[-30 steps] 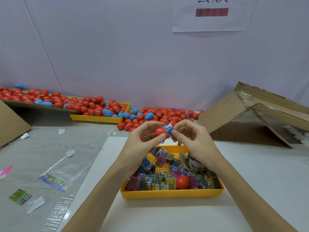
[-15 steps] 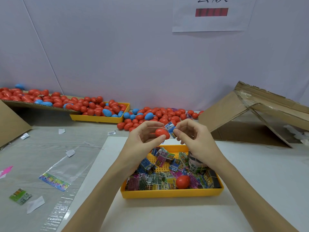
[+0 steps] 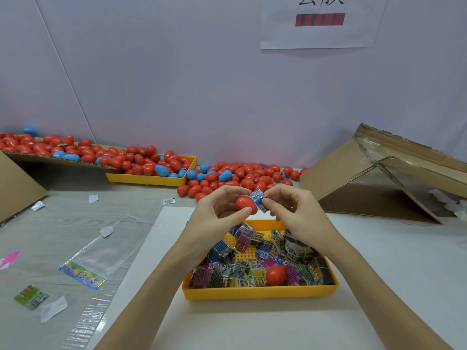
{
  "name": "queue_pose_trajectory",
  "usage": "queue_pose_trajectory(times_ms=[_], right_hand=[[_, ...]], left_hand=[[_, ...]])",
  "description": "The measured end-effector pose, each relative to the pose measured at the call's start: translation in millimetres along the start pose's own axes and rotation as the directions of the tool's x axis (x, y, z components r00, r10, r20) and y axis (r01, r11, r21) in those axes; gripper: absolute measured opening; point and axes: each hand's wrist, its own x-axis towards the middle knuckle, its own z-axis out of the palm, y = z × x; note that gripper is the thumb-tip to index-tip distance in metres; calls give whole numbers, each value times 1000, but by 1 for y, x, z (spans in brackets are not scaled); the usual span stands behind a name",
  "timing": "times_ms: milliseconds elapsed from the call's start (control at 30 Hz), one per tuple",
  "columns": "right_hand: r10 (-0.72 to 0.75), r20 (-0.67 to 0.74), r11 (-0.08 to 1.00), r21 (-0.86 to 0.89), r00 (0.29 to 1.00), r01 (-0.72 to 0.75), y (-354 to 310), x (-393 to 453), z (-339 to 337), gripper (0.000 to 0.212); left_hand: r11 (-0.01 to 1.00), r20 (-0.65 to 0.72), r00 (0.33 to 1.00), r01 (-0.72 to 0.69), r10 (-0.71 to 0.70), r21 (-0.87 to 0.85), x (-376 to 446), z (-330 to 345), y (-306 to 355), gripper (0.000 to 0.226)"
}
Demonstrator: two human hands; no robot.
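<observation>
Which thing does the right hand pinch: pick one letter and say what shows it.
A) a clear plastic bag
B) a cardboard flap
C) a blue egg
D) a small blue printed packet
D: the right hand pinches a small blue printed packet in its fingertips, right beside the red egg that the left hand holds.

My yellow tray [image 3: 260,294] is holding wrapped packets [image 3: 243,245] and one red egg [image 3: 276,274]. Behind it, loose red and blue eggs [image 3: 249,183] are piling against the wall; right of it a cardboard box [image 3: 353,178] is lying open; left of it a clear bag [image 3: 101,258] is lying flat.
</observation>
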Motion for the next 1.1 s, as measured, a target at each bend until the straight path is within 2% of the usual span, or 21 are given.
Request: queue_pose_trajectory(times_ms=[1100], right_hand=[[-9, 85, 1000, -5, 996, 9, 0, 1, -8, 11]], left_hand=[[998, 29, 999, 39, -41, 52, 1, 0, -1, 30]])
